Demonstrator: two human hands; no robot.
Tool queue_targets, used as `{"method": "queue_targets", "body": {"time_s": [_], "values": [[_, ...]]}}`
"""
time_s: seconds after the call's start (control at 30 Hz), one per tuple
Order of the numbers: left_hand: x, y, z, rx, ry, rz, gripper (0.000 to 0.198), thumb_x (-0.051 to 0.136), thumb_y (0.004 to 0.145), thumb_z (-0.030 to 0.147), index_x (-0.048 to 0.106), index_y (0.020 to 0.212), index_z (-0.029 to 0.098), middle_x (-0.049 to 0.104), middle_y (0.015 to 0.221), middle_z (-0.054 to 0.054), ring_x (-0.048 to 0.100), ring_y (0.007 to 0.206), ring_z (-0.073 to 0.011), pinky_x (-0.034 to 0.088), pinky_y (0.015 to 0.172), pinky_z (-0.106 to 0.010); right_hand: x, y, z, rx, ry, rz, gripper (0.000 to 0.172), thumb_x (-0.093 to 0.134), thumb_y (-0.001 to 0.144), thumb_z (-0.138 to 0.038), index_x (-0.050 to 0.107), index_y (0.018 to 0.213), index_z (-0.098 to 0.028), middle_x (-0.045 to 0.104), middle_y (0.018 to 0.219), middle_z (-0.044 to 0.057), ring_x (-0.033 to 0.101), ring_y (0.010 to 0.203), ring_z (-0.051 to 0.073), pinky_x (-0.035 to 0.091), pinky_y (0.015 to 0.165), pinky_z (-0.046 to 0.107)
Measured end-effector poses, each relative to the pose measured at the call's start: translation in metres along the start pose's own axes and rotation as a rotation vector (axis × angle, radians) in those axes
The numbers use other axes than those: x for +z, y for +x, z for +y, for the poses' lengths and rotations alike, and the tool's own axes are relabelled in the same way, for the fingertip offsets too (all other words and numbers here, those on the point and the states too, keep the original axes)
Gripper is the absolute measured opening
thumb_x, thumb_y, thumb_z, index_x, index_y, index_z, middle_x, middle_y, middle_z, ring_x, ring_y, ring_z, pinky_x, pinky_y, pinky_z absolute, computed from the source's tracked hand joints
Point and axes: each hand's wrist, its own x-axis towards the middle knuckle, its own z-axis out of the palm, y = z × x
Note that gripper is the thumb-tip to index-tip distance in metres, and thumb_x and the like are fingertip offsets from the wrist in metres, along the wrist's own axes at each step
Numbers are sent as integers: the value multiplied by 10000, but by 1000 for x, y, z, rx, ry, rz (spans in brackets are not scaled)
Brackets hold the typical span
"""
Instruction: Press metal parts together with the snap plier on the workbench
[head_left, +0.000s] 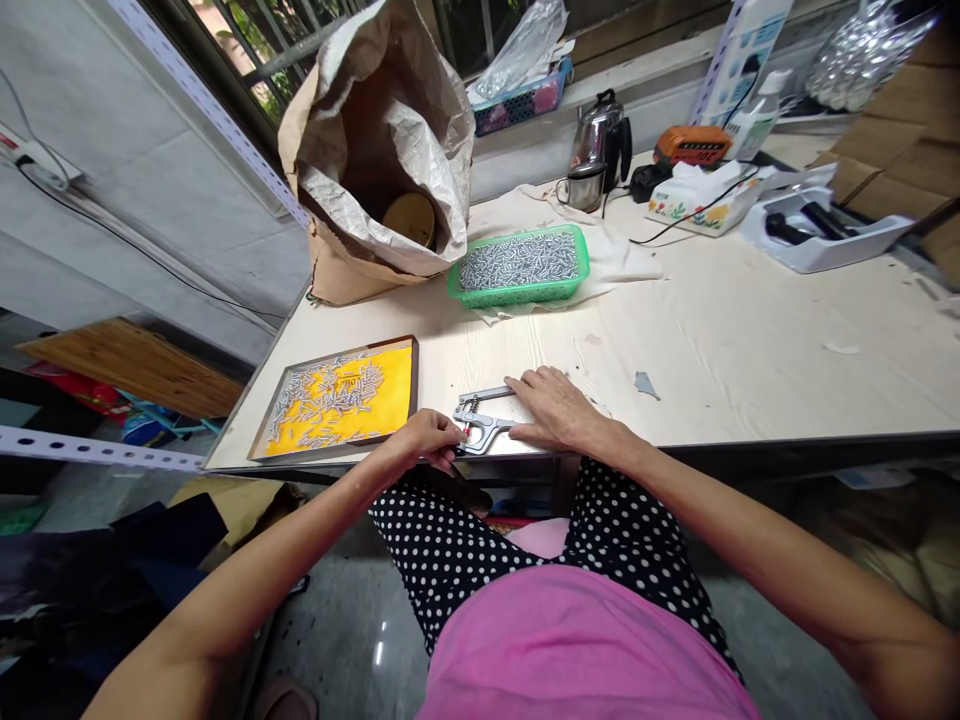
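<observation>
**Hands at the small hand press, table's near edge**

At the left, a yellow tray (395, 372) holds loose metal pins (322, 400). Your left hand (427, 437) pinches its fingertips narrowly at the front end of the hand press (484, 428); what they grip is too small to tell. Your right hand (551, 410) lies flat and spread over the press lever. Beyond it stands a green basket (517, 292) of pins.
</observation>
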Motion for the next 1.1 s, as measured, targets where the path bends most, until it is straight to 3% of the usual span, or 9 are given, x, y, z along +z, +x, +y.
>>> {"method": "queue_targets", "body": {"time_s": [0.13,0.23,0.3,0.4,0.5,0.67,0.8,0.9,1.1], "values": [[5,-8,-9,110,169,155,262,655,833,360,644,727,121,591,554,0,582,518,-134,510,583,-272,-1,-1,-6,53,1,-15,532,719,784,-419,577,1187,-103,614,1101,161,527,1014,305,434,856,405],[13,-14,-14,431,511,428,246,590,888,349,695,861,128,663,829,-73,653,738,-196,530,710,-320,-1,-1,-10,100,-19,-31,480,741,751,-455,619,1078,-125,613,1071,155,530,1000,303,451,816,390],[20,-13,-11,675,706,535,230,603,889,313,682,1024,145,646,1058,-110,638,963,-245,522,838,-363,0,0,-12,102,-32,-37,445,742,750,-462,633,1038,-140,610,1059,147,530,1002,296,455,800,377],[29,0,1,949,892,468,438,665,850,278,560,1256,150,554,1318,-147,508,1229,-293,450,1012,-428,1,-1,-15,79,-30,-48,385,709,802,-431,635,1047,-142,605,1057,136,527,1032,278,455,819,353],[32,17,17,1072,971,287,572,662,861,309,442,1364,151,523,1376,-165,484,1263,-289,411,1056,-449,-3,-6,-14,87,-17,-71,445,671,843,-431,601,1146,-113,600,1094,148,523,1055,279,447,869,366],[28,32,31,1030,1070,179,617,689,839,368,456,1342,97,571,1265,-192,535,1142,-303,458,966,-408,-21,-22,-6,132,3,-170,727,729,774,-421,457,1350,-69,531,1279,191,482,1145,313,421,943,399],[30,36,41,1072,1105,146,673,684,830,460,449,1356,112,530,1325,-181,495,1169,-305,425,975,-401,-26,-22,-6,235,-18,-200,651,717,745,-493,558,1237,-98,550,1212,187,482,1104,328,431,897,414],[31,42,53,1095,1131,104,679,707,799,508,504,1316,118,581,1228,-151,510,1088,-292,432,919,-379,-23,-17,-5,300,-17,-188,676,718,722,-524,571,1232,-106,551,1200,185,480,1094,332,428,862,413],[29,56,63,1129,982,136,467,687,825,507,643,1124,152,615,989,-87,505,969,-249,434,823,-344,-19,-8,19,189,31,-114,362,669,831,-388,648,1112,-161,609,1067,109,517,993,263,401,807,363]]}}
